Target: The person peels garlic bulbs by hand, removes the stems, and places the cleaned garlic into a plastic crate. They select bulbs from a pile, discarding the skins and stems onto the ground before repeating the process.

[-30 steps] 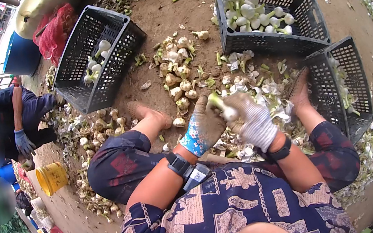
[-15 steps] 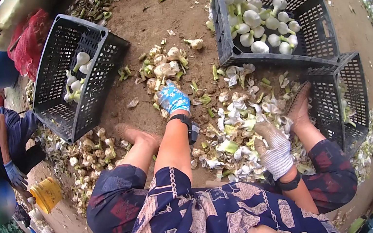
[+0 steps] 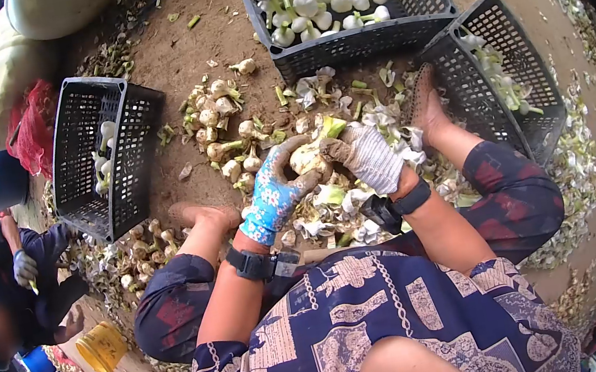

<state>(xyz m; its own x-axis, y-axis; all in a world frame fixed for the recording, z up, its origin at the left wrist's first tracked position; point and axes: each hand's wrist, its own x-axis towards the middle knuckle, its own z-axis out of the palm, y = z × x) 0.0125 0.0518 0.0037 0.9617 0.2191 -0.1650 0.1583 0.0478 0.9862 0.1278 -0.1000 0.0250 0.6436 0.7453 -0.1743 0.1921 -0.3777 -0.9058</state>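
Between my two gloved hands is a garlic bulb (image 3: pixel 307 159) with a green-tipped stem, above the litter of peelings. My left hand (image 3: pixel 278 185), in a blue flowered glove with soiled fingers, curls round the bulb's left side. On its right side my right hand (image 3: pixel 368 157), in a white knitted glove, has its bent fingers pressed against the bulb. A pile of unpeeled garlic (image 3: pixel 217 113) lies on the ground just beyond my left hand. Loose white and green peelings (image 3: pixel 334 215) spread below and right of the hands.
A black crate (image 3: pixel 360 38) of white peeled bulbs stands ahead, another crate (image 3: pixel 97 152) at the left, and a third (image 3: pixel 504 73) at the right with stems. A co-worker (image 3: pixel 28 270) sits at the far left beside a yellow bucket (image 3: pixel 102 349).
My left hand has come back from the garlic pile, and my right hand has risen from the peelings to meet it at a bulb. The view has shifted, with the crates displaced left.
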